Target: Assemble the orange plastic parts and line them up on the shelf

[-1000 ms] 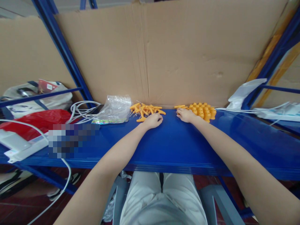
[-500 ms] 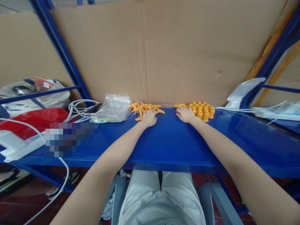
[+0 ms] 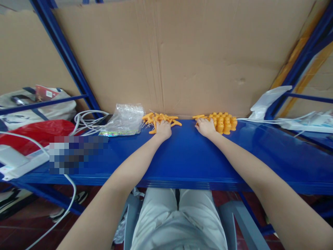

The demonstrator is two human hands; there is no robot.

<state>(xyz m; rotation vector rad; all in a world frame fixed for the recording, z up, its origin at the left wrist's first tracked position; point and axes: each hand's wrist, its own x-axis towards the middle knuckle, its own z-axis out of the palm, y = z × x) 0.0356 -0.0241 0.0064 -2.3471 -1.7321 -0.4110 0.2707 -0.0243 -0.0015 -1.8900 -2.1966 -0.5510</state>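
Note:
My left hand (image 3: 163,129) rests at the near edge of a loose pile of small orange plastic pieces (image 3: 159,119) at the back of the blue shelf (image 3: 182,156). Its fingers are curled down into the pile, and what they grip is hidden. My right hand (image 3: 205,126) lies on the shelf with its fingers stretched forward. They touch the left side of a tight cluster of upright orange pieces (image 3: 223,123) and a single loose orange piece (image 3: 198,117).
A crumpled clear plastic bag (image 3: 126,119) lies left of the pile, with coiled white cables (image 3: 88,121) beyond it. A red bag (image 3: 36,133) and a white box (image 3: 15,161) sit far left. White plastic and cables (image 3: 270,102) lie at right. A cardboard wall (image 3: 182,55) backs the shelf.
My left hand has slid forward from the pile's right side into its near edge. My right hand has barely moved.

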